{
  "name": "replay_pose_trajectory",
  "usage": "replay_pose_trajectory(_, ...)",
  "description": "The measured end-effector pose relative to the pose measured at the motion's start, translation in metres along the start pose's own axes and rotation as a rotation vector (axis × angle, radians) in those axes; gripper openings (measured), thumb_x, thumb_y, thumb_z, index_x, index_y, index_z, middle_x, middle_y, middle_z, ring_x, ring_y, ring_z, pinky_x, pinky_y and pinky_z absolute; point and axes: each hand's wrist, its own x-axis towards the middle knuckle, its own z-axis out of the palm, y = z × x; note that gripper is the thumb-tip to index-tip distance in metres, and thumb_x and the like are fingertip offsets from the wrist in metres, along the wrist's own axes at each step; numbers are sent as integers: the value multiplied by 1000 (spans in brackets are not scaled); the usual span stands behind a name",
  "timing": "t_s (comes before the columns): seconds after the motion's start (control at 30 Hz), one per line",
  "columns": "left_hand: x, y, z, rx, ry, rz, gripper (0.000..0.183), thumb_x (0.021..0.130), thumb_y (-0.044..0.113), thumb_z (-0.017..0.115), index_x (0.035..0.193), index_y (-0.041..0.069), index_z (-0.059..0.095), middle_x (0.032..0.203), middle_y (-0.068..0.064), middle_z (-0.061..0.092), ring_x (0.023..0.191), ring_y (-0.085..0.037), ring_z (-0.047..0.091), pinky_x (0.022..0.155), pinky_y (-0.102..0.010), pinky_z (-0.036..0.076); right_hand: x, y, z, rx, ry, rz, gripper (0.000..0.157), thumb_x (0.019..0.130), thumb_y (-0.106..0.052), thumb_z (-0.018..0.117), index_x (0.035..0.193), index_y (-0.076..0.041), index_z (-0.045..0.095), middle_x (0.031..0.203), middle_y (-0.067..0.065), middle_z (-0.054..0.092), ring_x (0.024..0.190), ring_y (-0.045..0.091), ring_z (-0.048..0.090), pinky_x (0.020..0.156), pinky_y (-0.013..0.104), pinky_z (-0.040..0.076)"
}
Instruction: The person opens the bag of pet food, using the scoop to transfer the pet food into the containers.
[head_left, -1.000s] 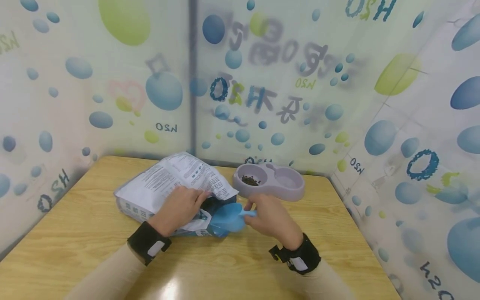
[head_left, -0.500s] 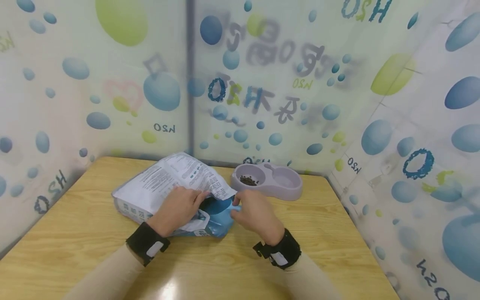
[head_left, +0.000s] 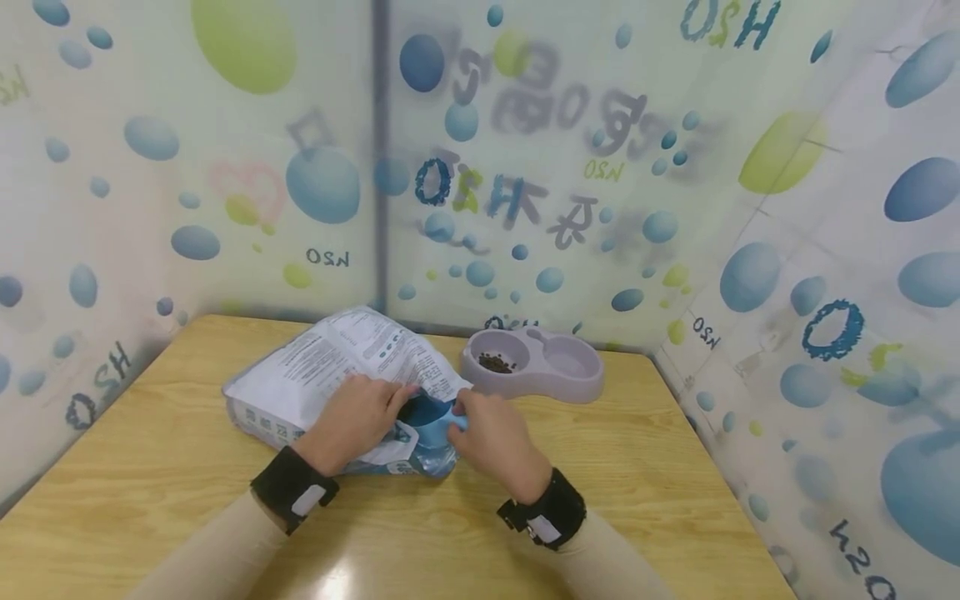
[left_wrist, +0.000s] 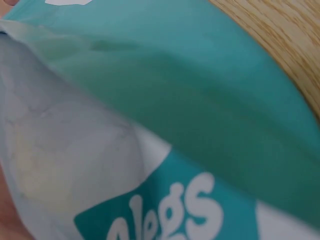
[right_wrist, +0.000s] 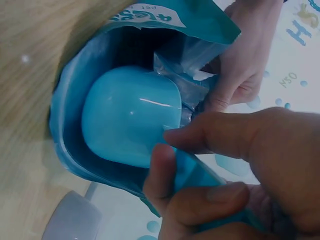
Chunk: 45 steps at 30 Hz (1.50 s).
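scoop [right_wrist: 131, 112] slid deeper into the bag [head_left: 363, 342]

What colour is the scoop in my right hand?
The scoop is light blue, seen best in the right wrist view.

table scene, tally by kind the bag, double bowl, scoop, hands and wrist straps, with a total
Pet food bag: 1
Double pet bowl: 1
Blue scoop: 1
Hands: 2, left hand and right hand
Black wrist straps: 2
Total: 7
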Motion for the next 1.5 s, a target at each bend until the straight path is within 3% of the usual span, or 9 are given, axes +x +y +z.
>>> replay_pose_trajectory(0.43,0,0,-1,-10,-14,-34,58,125,37,58,69,22,54,58,7,40,50,-9,43,59,-25,34,-4,2,12,33,26,-19,20,107,-21,86,117,-8,75,96,8,79,72,12,62,63,28,52)
replay_pose_trajectory(0.67,2,0,-1,-28,-31,-38,58,125,38,57,69,22,55,58,7,41,50,-10,45,59,-26,35,-4,8,13,75,1,2,20,106,-20,86,117,-8,75,103,8,81,78,13,65,70,30,57)
replay_pose_trajectory(1.17,0,3,1,-61,-42,-57,60,124,37,61,66,21,52,59,7,39,53,-10,44,59,-26,34,-10,22,10,126,-41,-30,21,99,-12,86,102,-11,65,84,0,62,72,13,57,64,27,46)
replay_pose_trajectory(1.5,2,1,-3,-71,-30,-56,58,124,36,60,68,22,56,59,8,38,53,-9,44,58,-25,33,-9,28,7,191,-122,3,24,100,-12,84,109,-12,61,83,0,60,72,15,60,63,26,46)
